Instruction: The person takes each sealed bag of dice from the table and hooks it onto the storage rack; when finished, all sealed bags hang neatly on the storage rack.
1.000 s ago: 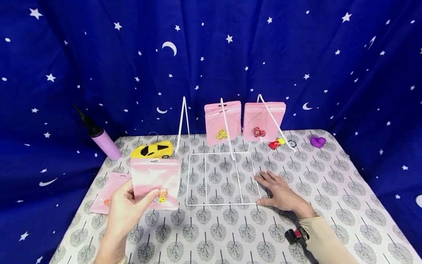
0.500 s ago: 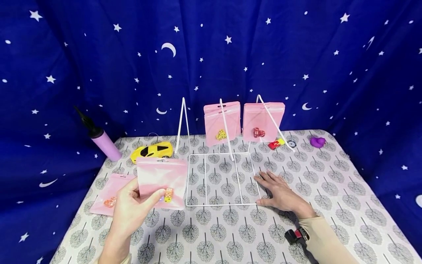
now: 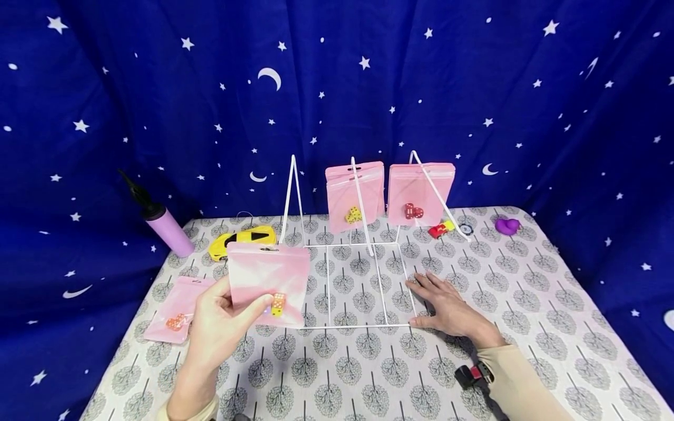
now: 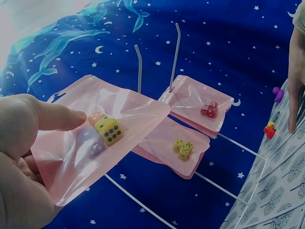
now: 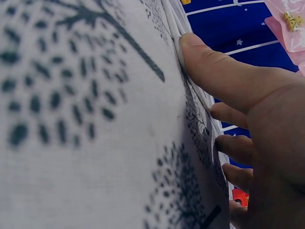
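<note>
My left hand (image 3: 213, 327) pinches a pink zip bag (image 3: 263, 269) by its left side, thumb in front. Through the bag's clear front in the left wrist view, a yellow die (image 4: 110, 131), an orange die (image 4: 96, 116) and a pale purple die (image 4: 88, 140) show. The bag is just left of a white wire rack (image 3: 342, 327), overlapping its left edge in the head view. My right hand (image 3: 447, 307) rests with spread fingers at the rack's right base bar. On the rack hang pink bags with yellow dice (image 3: 353, 215) and red dice (image 3: 413, 211).
A pink bag (image 3: 176, 298) with orange dice lies on the table at left. Behind it stand a purple pump (image 3: 169, 231) and a yellow toy car (image 3: 247, 237). Right of the rack are a small red and yellow car (image 3: 441, 229), a compass-like disc (image 3: 466, 230) and a purple duck (image 3: 507, 226).
My left hand has carried the pink bag rightward and slightly up, toward the rack's left side, uncovering more of the bag lying on the table. My right hand has stayed in place.
</note>
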The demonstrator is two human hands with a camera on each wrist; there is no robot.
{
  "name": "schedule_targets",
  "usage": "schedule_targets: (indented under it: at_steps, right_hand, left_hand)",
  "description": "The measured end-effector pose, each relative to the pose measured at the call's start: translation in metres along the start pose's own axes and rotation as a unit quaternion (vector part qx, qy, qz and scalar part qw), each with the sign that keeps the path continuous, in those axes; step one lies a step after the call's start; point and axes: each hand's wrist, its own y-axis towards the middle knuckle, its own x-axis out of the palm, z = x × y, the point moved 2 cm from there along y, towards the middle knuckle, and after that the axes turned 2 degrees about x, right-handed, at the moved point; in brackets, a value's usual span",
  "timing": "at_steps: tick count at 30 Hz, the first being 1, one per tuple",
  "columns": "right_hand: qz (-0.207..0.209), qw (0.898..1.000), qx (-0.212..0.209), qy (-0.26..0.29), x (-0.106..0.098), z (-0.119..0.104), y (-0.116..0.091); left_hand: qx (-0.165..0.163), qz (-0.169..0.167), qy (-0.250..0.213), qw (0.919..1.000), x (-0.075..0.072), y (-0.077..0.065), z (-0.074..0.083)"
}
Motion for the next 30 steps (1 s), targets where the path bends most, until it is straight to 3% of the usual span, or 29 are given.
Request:
schedule_targets:
  at_steps: [7, 14, 30]
  right_hand:
    - [-0.002, 1.000, 0.000, -0.002, 0.000, 0.001, 0.000]
    - [-0.002, 1.000, -0.001, 0.002, 0.000, 0.001, 0.000]
    - [0.000, 1.000, -0.002, 0.000, 0.001, 0.002, 0.000]
  left_hand:
    - [0.011, -0.004, -0.004, 0.9999, 0.002, 0.004, -0.001]
    - [-0.001, -0.004, 0.017, 0.9998, 0.004, 0.008, -0.004]
    - [0.007, -0.010, -0.005, 0.9999, 0.013, 0.017, -0.010]
